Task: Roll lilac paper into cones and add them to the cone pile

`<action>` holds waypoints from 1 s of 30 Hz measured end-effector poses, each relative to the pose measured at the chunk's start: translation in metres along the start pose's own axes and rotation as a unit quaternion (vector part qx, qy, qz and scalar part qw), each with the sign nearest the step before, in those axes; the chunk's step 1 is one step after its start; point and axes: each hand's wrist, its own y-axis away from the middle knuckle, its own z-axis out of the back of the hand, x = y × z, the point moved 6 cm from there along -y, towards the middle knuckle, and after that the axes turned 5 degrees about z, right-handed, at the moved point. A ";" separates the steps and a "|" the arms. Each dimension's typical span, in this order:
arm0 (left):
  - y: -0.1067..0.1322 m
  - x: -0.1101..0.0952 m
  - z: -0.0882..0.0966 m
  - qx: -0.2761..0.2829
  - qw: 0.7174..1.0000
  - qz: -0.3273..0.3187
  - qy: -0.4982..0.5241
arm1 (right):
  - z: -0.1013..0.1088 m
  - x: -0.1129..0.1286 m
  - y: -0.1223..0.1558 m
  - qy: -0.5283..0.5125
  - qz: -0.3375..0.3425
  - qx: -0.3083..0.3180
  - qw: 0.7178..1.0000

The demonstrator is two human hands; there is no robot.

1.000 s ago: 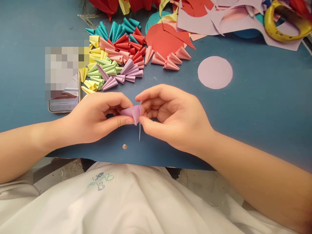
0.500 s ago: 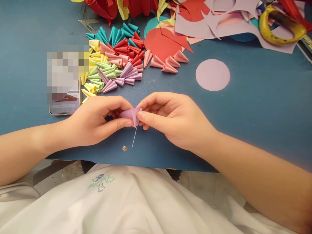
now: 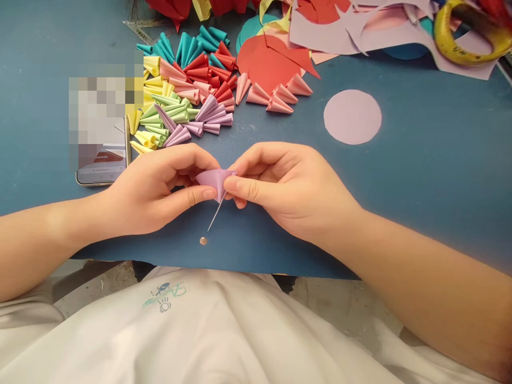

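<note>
Your left hand [image 3: 156, 189] and right hand [image 3: 288, 189] meet over the near edge of the blue mat [image 3: 420, 176], just beyond your white shirt [image 3: 200, 330], and both are pinched shut on one lilac paper cone [image 3: 216, 178]. At six o'clock from that cone, closest to you, a small round metal stud [image 3: 203, 240] sits on the mat. A thin needle [image 3: 215, 216] slants down out of the cone toward seven o'clock, its tip just short of the stud. Your left thumb and forefinger clamp the cone's narrow end, your right thumb presses on its wide mouth, and the cone hangs between them, clear of the mat. Moving out now: at ten o'clock a phone [image 3: 102, 168] lies flat, its upper part blurred. At eleven to twelve o'clock there's the big heap of rolled cones [image 3: 184, 90], with yellow, green, lilac, pink, red and teal all fanned together. Just right of it, at twelve to one o'clock, a few pink cones [image 3: 276, 96] lie a little apart. At two o'clock a lilac paper disc [image 3: 352, 117] lies alone and flat. Farther back, a red paper circle [image 3: 268, 58] tucks under cut lilac scraps [image 3: 360, 32]. And way out at two o'clock, a yellow ring [image 3: 468, 37] lies on those scraps.
</note>
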 end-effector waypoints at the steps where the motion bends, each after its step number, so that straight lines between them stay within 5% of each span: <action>1: 0.000 0.001 0.000 -0.002 1.000 -0.002 0.002 | 0.000 0.000 0.000 0.000 0.010 -0.009 1.000; 14: -0.004 0.002 0.000 -0.002 0.992 0.037 0.121 | -0.003 0.012 0.007 0.035 0.161 -0.036 0.986; 23: -0.002 -0.003 0.002 -0.023 0.999 -0.011 0.043 | -0.004 0.009 0.007 0.021 0.171 -0.031 0.985; 30: -0.003 -0.009 0.000 -0.014 0.995 -0.087 0.036 | -0.005 0.006 0.007 -0.001 0.103 -0.027 0.994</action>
